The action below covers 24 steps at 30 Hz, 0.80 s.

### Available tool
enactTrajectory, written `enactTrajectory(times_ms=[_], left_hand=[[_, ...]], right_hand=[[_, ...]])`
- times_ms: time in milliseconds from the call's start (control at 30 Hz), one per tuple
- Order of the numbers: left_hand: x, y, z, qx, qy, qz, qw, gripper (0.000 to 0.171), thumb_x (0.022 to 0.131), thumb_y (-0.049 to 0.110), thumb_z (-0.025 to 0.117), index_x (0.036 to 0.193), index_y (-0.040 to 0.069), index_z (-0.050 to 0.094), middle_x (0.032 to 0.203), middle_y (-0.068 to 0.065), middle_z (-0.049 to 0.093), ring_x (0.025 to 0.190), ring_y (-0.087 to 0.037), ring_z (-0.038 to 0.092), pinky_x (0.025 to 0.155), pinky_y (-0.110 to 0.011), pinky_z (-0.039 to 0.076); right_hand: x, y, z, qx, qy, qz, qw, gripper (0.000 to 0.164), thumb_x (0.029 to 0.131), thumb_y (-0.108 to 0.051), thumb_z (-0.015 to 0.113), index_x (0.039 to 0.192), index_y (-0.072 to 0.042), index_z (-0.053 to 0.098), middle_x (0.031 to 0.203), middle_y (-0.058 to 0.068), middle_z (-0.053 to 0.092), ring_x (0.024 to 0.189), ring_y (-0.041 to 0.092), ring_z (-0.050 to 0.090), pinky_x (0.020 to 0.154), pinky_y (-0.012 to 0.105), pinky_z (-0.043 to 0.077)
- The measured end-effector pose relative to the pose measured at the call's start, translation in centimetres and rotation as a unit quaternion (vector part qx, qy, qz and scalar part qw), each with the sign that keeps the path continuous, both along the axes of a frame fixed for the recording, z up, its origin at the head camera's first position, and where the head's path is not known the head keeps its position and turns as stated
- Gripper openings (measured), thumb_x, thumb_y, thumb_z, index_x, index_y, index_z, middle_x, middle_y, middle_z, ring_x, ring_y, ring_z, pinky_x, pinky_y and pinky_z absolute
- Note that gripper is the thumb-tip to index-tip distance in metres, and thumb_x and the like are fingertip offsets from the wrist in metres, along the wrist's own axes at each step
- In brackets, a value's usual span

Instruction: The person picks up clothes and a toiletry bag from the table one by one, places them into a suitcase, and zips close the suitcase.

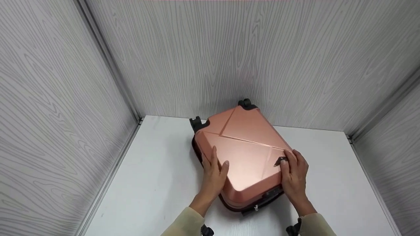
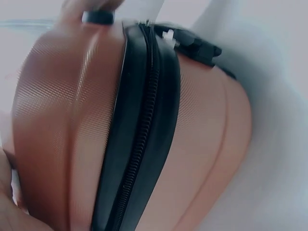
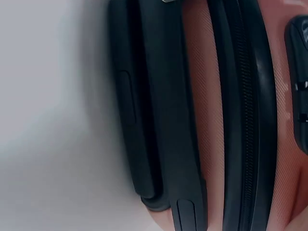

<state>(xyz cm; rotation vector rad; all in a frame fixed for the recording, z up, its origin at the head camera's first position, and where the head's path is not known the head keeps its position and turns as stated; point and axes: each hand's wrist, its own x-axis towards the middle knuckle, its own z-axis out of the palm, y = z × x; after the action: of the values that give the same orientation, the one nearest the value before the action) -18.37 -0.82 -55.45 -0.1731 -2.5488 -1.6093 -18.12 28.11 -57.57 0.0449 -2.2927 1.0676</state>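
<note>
A small rose-gold hard-shell suitcase (image 1: 246, 157) lies at an angle with its broad face up, black wheels (image 1: 246, 104) toward the back wall. Along its left side my left hand (image 1: 213, 178) presses with straight fingers, the thumb at the top edge. My right hand (image 1: 294, 173) grips the near right corner, fingers bent over the edge and thumb beside a black badge (image 1: 280, 161). A black zipper (image 2: 139, 125) runs around the side in the left wrist view. The right wrist view shows a black handle (image 3: 168, 96) and part of a black lock (image 3: 299, 86).
The suitcase is over a white tabletop (image 1: 144, 183). Grey wood-grain panels enclose it: a back wall (image 1: 223, 55), a left wall (image 1: 49, 108) and a right wall (image 1: 390, 157).
</note>
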Motion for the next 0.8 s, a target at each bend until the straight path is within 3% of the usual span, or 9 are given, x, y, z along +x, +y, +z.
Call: enactTrajectory(times_ms=[167,300,567,667,800], left_hand=[[0.9,0.0,-0.1,-0.001,-0.002,0.028,0.9996,0.080,0.108,0.050,0.053,0.171,0.021,0.014,0.172,-0.034,-0.006,0.156,-0.060,0.012,0.118,-0.073,0.030],[0.7,-0.5,0.0,0.015,-0.018,0.040,0.9989,0.085,0.106,0.051,0.058,0.171,0.021,0.013,0.173,-0.031,-0.004,0.156,-0.057,0.015,0.118,-0.073,0.030],[-2.3,-2.1,0.2,0.040,-0.097,0.062,0.9925,0.109,0.100,0.061,0.062,0.171,0.015,-0.006,0.172,-0.034,-0.005,0.159,-0.055,0.006,0.122,-0.071,0.023],[-3.7,-2.8,0.0,0.039,-0.085,0.055,0.9941,0.111,0.099,0.059,0.064,0.170,0.016,-0.009,0.173,-0.032,-0.005,0.160,-0.052,0.005,0.123,-0.070,0.021],[-5.3,-3.5,-0.1,0.044,-0.047,0.042,0.9970,0.111,0.098,0.054,0.067,0.170,0.016,-0.009,0.176,-0.023,-0.006,0.162,-0.047,0.004,0.125,-0.069,0.018]], right_hand=[[-1.0,0.3,0.3,0.002,-0.013,0.023,1.000,0.044,0.108,-0.015,0.053,0.151,-0.009,0.055,0.160,0.024,0.037,0.148,0.046,0.028,0.112,0.069,0.028],[-1.1,-0.1,0.6,0.004,-0.024,0.022,0.999,0.045,0.109,-0.017,0.052,0.152,-0.008,0.054,0.161,0.026,0.035,0.150,0.048,0.027,0.115,0.070,0.026],[0.9,-2.5,1.3,0.014,-0.062,-0.034,0.997,0.058,0.110,-0.027,0.053,0.162,-0.004,0.039,0.170,0.030,0.017,0.158,0.053,0.009,0.118,0.077,0.022],[2.1,-3.8,1.3,0.025,-0.063,-0.043,0.997,0.066,0.108,-0.029,0.057,0.164,-0.002,0.032,0.172,0.029,0.008,0.159,0.054,-0.001,0.116,0.080,0.021],[3.3,-5.1,1.2,0.045,-0.047,-0.037,0.997,0.073,0.107,-0.031,0.060,0.165,0.001,0.029,0.175,0.023,-0.003,0.159,0.055,-0.005,0.122,0.077,0.012]])
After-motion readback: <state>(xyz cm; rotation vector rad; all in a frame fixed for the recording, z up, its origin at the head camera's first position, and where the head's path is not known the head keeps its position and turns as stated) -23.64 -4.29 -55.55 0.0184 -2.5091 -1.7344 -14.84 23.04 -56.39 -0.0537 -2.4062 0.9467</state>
